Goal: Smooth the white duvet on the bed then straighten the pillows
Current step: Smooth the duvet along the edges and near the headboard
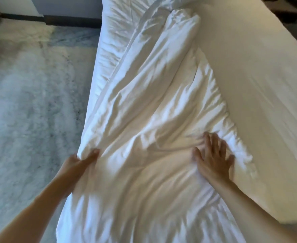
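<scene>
Floor (26, 95): pale, marbled and grey-veined, lying to the left of the left hand's fingers, with a dark skirting strip along the wall at the far end.
Left hand (79, 161): at the duvet's left edge, where the cloth hangs over the side of the bed; the forearm reaches in from the lower left.
Left fingers (91, 156): closed on a fold of the duvet's edge, thumb on top and the other fingers tucked under the cloth (they are hidden there).
Duvet (144, 106): white and heavily creased, bunched in a long ridge that runs from between the two hands away to the far end of the bed; it covers only the left part of the bed.
Right hand (214, 160): palm down on the duvet, near its crumpled right edge, blurred.
Right fingers (208, 142): spread wide and flat on the cloth, holding nothing.
Bed (258, 85): a bare, smooth, cream sheet beyond and to the right of the right fingers.
Far right corner: dark shapes past the bed's edge, too blurred to tell.
</scene>
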